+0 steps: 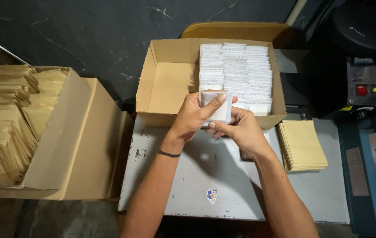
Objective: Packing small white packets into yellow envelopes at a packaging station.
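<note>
both hands' fingers (pixel 218 98) pinch white packet (pixel 221 113).

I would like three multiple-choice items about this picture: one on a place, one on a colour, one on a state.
1. Where is the stack of tan envelopes?
A. right of the hands
B. inside the middle box
C. on the floor

2. What colour is the packet in both hands?
A. white
B. red
C. green

3. How full is the middle box?
A. empty
B. its right part is filled
C. closed

Answers: 1 A, it lies on the grey table; 2 A, left hand and right hand hold it; 3 B, white packets fill that side only.
</note>
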